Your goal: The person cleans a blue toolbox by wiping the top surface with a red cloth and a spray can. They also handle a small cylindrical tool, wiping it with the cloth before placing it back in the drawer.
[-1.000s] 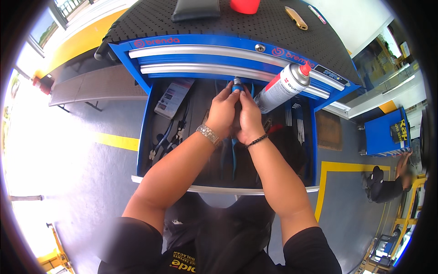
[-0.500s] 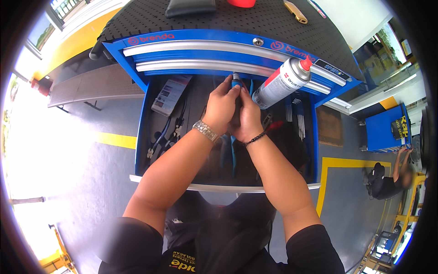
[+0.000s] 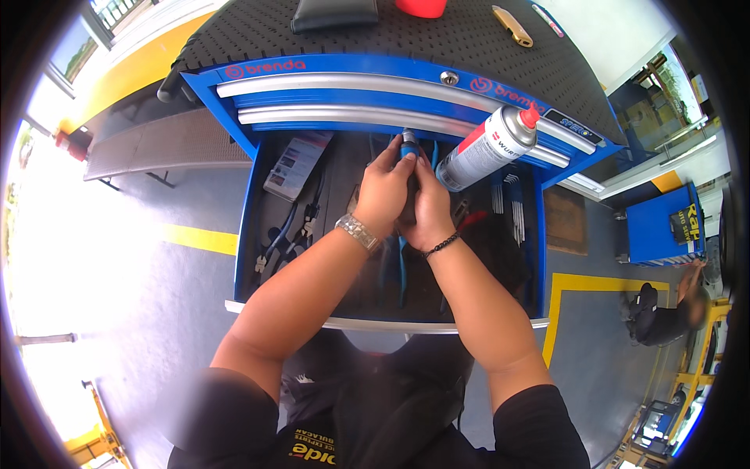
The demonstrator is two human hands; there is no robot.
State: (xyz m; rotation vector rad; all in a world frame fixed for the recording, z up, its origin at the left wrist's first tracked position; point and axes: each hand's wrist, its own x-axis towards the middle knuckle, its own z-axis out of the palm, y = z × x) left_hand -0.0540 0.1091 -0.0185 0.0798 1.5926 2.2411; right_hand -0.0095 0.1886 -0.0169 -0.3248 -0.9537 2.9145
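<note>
Over the pulled-out drawer (image 3: 312, 320) of a blue tool cabinet, both hands are closed together around a blue-and-black tool (image 3: 408, 148) with a metal tip. My left hand (image 3: 383, 195) has its thumb on the tool's blue part. Against its other side, my right hand (image 3: 430, 202) wraps the dark lower part. The fingers and palms hide most of the tool, so its exact kind is unclear. Just right of my right hand a white-and-grey spray can (image 3: 486, 150) with a red cap stands tilted in the drawer.
Pliers (image 3: 308, 219) and a printed flat package (image 3: 297, 166) lie at the drawer's left, hex keys (image 3: 517, 207) at its right. On the cabinet's black mat (image 3: 445, 47) are a black case (image 3: 334, 14), a red container and a gold lighter-like object (image 3: 512, 27). Another person (image 3: 664, 316) crouches far right.
The view has shifted slightly, so the cabinet sits a little lower and further right. Both hands keep their hold on the tool. The other person's arms have moved lower.
</note>
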